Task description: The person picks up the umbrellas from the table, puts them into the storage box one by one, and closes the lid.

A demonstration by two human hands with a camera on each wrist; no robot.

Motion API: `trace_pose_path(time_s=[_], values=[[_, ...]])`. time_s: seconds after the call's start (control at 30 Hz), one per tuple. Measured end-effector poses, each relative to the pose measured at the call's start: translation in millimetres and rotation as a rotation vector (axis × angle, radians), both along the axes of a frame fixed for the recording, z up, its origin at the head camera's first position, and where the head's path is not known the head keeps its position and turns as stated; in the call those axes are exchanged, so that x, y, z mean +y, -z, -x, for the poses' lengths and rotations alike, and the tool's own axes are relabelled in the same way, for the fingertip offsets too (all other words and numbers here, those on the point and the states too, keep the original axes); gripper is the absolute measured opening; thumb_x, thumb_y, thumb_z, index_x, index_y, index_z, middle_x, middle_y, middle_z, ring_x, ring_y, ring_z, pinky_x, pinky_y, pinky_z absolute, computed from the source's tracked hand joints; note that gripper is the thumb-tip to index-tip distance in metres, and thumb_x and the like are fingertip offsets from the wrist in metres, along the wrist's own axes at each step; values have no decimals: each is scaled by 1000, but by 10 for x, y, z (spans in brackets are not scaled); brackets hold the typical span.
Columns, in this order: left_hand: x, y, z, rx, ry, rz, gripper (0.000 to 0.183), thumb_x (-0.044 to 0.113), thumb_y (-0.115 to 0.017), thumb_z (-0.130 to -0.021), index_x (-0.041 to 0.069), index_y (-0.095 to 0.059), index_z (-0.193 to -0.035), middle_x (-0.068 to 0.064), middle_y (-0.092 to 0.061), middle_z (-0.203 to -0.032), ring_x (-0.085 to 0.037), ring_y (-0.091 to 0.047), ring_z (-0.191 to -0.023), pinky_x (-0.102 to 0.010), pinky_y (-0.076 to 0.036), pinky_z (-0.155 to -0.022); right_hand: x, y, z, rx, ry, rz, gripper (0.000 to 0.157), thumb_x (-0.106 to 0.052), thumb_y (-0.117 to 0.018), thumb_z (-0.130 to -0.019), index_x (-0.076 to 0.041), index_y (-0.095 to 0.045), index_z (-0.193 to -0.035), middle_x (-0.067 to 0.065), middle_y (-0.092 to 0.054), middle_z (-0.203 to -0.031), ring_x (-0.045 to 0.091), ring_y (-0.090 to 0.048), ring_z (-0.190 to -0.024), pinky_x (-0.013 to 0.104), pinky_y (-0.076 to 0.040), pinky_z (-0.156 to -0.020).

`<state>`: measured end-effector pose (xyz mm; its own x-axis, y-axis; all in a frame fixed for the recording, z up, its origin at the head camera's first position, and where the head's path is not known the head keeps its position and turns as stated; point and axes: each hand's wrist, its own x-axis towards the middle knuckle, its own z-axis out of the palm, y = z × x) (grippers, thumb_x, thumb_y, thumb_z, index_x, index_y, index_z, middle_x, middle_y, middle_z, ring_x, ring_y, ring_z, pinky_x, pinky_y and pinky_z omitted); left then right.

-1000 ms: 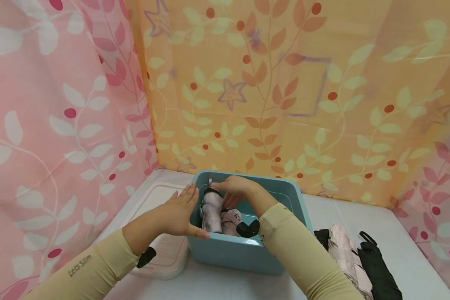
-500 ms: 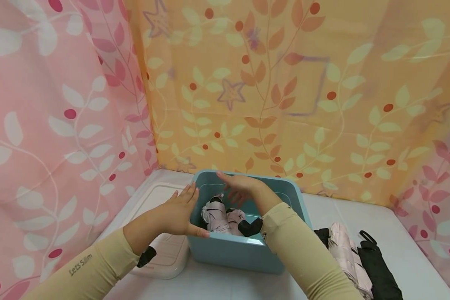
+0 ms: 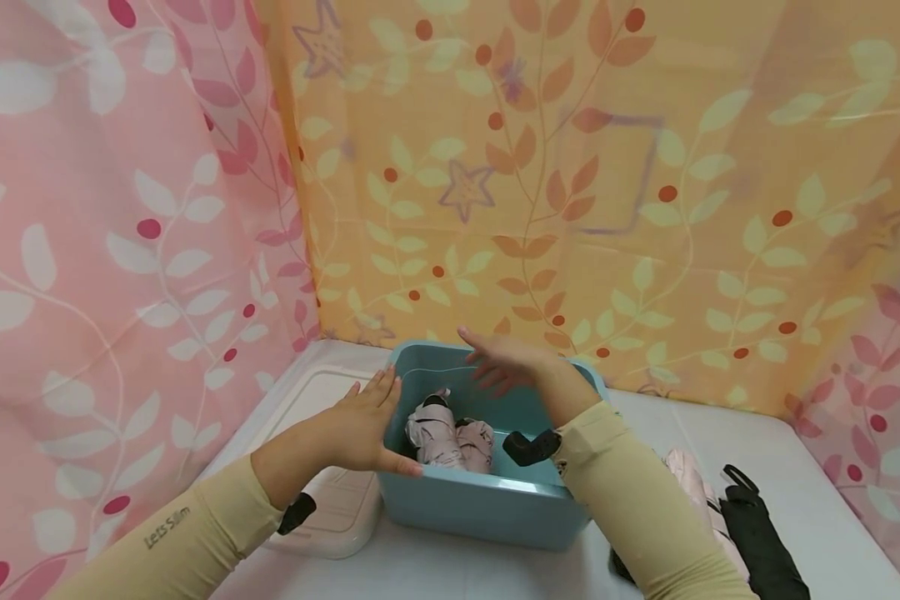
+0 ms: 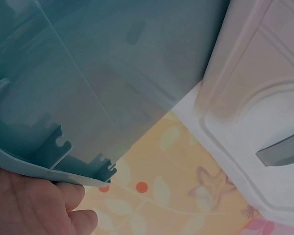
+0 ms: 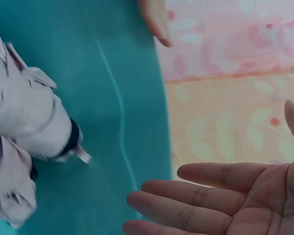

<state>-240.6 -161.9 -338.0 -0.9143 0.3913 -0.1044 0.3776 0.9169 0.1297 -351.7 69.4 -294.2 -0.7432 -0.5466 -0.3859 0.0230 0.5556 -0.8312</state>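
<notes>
Two folded pale pink umbrellas, one on the left (image 3: 432, 435) and a second one (image 3: 476, 446) beside it, lie side by side in the left part of a blue plastic bin (image 3: 480, 510). My left hand (image 3: 360, 421) rests on the bin's left rim, fingers straight and thumb along the near edge. Over the far part of the bin hovers my right hand (image 3: 512, 365), its fingers spread and holding nothing. The right wrist view shows that bare palm and, apart from it, the end of the left umbrella (image 5: 36, 115) with its dark tip and small strap.
A white lid (image 3: 337, 500) lies left of the bin. To the right, a folded black umbrella (image 3: 765, 537) lies beside a pale pink umbrella (image 3: 701, 492), partly hidden by my right sleeve. Floral cloth (image 3: 540, 167) hangs behind the table.
My right hand has let go of the left umbrella, which has settled lower in the bin. That hand has since moved up and right. My left hand stays on the rim.
</notes>
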Motion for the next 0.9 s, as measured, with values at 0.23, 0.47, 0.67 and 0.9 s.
trace_pose_path(time_s=[0.23, 0.47, 0.67, 0.9], values=[[4, 12, 6, -12, 6, -2, 129, 88, -43, -58, 0, -6, -145, -16, 6, -152, -30, 5, -139, -54, -7, -108, 339, -261, -156, 100, 50, 29, 80, -64, -34, -89, 0, -39, -136, 26, -44, -132, 39, -47, -119, 51, -39, -94], [-7, 16, -1, -2, -4, 1, 129, 88, -43, -58, 0, -7, -145, -15, 6, -152, -30, 4, -139, -53, -6, -108, 593, -425, -299, 158, 42, 80, 80, -64, -35, -88, -3, -36, -139, 24, -43, -135, 39, -43, -122, 51, -37, -96], [1, 31, -1, 0, -2, -3, 130, 88, -43, -57, 0, -7, -145, -16, 5, -152, -30, 4, -139, -54, -7, -108, 920, -491, -497, 243, 29, 97, 73, -56, -35, -93, -2, -31, -140, 25, -40, -136, 42, -40, -123, 50, -39, -94], [-17, 3, -21, 3, -1, 6, 130, 88, -43, -57, -1, -8, -145, -17, 4, -152, -30, 4, -139, -54, -7, -108, 1342, -499, -710, 342, 81, 127, 71, -55, -22, -95, 1, -34, -138, 26, -43, -133, 42, -44, -119, 48, -42, -92]])
